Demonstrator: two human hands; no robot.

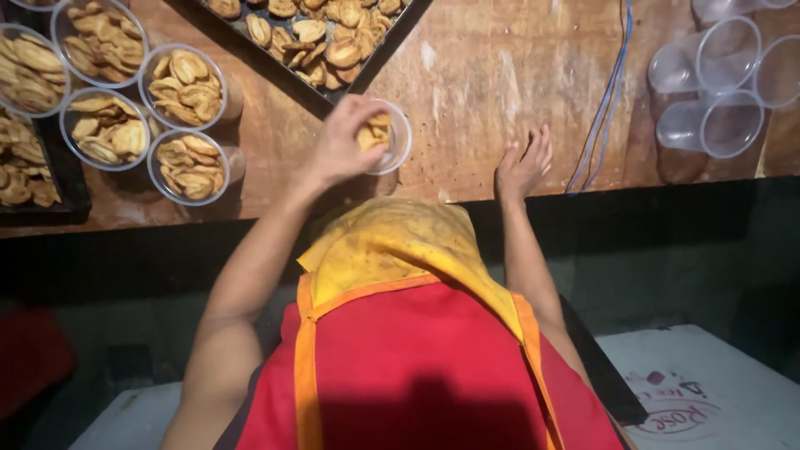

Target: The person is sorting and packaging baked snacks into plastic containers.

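A clear plastic cup [390,137] of pastries is gripped by the closed left hand [342,150], while the right hand [523,167] is rested open-fingered, empty, on the wooden table [483,75] for support.

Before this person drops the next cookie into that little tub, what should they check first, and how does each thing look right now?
1. Left hand has a sure grip on the clear tub: ok, fingers wrap its rim.
2. Tub has room: ok, only a few cookies show inside.
3. Right hand free to fetch: ok, it lies open and flat on the wooden table, holding nothing.
4. Supply within reach: ok, the dark tray still holds many cookies.
5. Filled tubs clear of the elbow: ok, they stand apart on the left.
6. Empty tubs clean inside: cannot tell.
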